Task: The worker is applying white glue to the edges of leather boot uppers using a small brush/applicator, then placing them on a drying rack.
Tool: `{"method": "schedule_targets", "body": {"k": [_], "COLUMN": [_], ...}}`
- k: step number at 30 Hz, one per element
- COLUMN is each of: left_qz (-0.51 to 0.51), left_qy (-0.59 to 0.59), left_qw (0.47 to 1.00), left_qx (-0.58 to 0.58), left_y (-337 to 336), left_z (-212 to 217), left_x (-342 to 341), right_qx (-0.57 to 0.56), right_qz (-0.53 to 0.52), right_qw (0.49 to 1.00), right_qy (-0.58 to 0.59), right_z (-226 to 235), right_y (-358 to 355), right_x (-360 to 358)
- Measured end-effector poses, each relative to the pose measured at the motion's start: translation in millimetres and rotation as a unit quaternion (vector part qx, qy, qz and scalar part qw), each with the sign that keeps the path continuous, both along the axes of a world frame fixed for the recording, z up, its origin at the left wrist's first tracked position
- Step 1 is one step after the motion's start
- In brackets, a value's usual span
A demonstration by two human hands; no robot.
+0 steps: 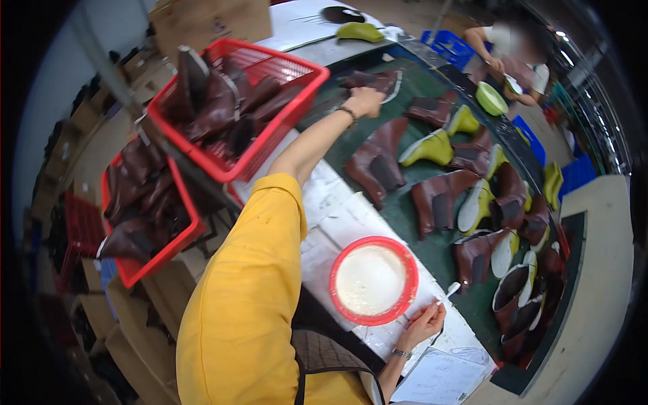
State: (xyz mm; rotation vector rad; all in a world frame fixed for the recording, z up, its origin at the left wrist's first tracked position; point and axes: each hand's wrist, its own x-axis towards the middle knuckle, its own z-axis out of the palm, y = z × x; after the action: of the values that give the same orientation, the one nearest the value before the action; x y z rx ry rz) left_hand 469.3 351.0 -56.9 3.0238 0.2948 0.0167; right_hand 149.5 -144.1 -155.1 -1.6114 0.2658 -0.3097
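Observation:
My left hand [365,102] reaches far over the green surface, its fingers closed on a dark brown leather boot upper [386,82] at the far end. Down at the lower right, my right hand [423,324] pinches a small white-headed brush [451,290]. Left of that hand, a red-rimmed tub [341,307] holds a creamy white liquid. Several brown boot uppers [439,192] and yellow-green soles [428,148] with whitish faces lie across the green belt [405,226]. Some soles rest against uppers.
Two red crates, an upper one [273,145] and a lower one [192,233], hold brown boot uppers at the left. Papers [439,378] lie by my right wrist. Across the belt, a person [523,61] works near a light green bowl [491,98] and blue baskets [449,48].

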Motion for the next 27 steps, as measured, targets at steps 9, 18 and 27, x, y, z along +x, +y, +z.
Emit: {"method": "schedule_targets", "body": {"k": [9, 18, 27], "left_qz": [0.034, 0.482, 0.113], "left_qy": [-0.359, -0.086, -0.501], "left_qw": [0.932, 0.867, 0.842], "left_qx": [-0.036, -0.094, -0.166], "left_y": [76, 244, 139], "left_z": [106, 27, 170], "left_x": [-213, -300, -338], "right_qx": [-0.027, -0.02, -0.194], "right_qz": [0.017, 0.023, 0.114], "right_qw": [0.999, 0.999, 0.97], "right_qy": [-0.022, -0.014, -0.087], "right_z": [-3, -14, 62], "right_y": [-2, -14, -18], "right_x": [-2, 1, -8]}}
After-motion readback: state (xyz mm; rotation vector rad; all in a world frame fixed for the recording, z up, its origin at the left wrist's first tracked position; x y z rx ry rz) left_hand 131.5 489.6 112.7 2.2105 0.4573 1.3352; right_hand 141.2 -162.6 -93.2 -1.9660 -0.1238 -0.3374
